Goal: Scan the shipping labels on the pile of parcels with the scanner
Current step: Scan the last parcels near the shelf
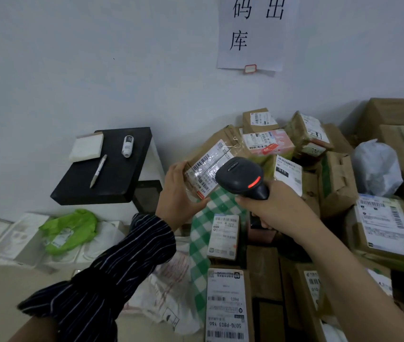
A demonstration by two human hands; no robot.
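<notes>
Pointing up-left, scanner [241, 177] (right hand [277, 208]) seemingly faces label [208, 169]; parcel [221, 137] tilted.

The black scanner [241, 177] was in the right hand [277, 208], a red light glowing on its back and its head close to the white shipping label [207, 172] of a brown parcel [223, 140]. The left hand [176, 193] gripped this tilted parcel at its left edge, above the pile of parcels [336, 183].
</notes>
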